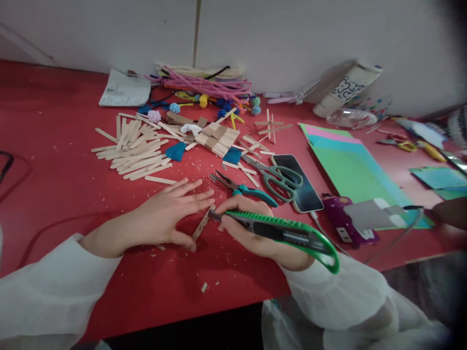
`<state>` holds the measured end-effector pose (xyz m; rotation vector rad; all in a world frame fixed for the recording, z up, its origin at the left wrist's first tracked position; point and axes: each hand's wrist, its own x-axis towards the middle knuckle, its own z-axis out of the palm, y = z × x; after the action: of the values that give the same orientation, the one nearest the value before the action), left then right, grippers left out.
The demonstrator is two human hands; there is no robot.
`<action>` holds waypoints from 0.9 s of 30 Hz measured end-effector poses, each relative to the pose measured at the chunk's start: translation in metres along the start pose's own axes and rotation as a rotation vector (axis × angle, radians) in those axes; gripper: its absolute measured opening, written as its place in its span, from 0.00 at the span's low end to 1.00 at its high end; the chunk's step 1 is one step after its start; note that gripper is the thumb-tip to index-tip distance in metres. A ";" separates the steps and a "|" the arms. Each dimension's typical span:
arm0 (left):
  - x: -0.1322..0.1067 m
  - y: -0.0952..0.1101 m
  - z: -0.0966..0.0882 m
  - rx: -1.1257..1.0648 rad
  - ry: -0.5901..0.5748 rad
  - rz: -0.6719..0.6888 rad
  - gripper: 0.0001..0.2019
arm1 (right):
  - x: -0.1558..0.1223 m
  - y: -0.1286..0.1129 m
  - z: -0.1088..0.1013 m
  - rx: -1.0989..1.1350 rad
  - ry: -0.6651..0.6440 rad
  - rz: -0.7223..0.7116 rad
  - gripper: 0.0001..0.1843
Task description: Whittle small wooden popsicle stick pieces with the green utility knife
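Standing here, I see both bare hands working low over the red surface, with a short wooden stick lying aslant between them. The left hand is laid out flat, palm down, its fingers open and spread, and its thumb reaches to the near end of the stick. The right hand has its fingers closed around a green utility knife, whose front end points left at the far end of the stick; whether the blade is touching the wood I cannot tell. Small shavings are scattered around, some close to the surface's front edge. Just beyond the right hand lie teal-handled pliers, and behind those a pair of scissors rests partly over a dark-screened phone. Beyond the left hand sits a loose pile of wooden sticks, with a flat panel of joined sticks to its right and a piece of blue material between the two. Toward the wall there are pink pipe cleaners in a heap and a sheet of paper with writing on it. Over to the right, coloured sheets overlap, a purple box stands against their near side, and another person's hand shows, blurred, at the edge.
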<state>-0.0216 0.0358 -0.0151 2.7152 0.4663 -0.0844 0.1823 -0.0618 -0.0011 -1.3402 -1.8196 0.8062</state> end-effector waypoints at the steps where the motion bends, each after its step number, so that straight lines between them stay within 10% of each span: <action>1: 0.000 0.001 -0.001 0.003 0.007 0.003 0.43 | 0.000 0.001 0.001 -0.015 0.007 -0.021 0.06; 12: -0.007 0.010 -0.002 0.075 0.135 0.005 0.38 | 0.005 0.000 -0.010 -0.073 -0.144 -0.134 0.09; 18: -0.012 0.036 -0.002 0.254 0.300 0.072 0.07 | 0.005 0.000 -0.007 -0.075 -0.020 -0.036 0.07; 27: -0.012 0.052 0.006 0.383 0.074 0.034 0.19 | 0.002 0.010 0.001 -0.092 0.015 -0.148 0.08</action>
<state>-0.0151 -0.0158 -0.0002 3.1097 0.4656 -0.0709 0.1866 -0.0574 -0.0091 -1.2482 -1.9390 0.6396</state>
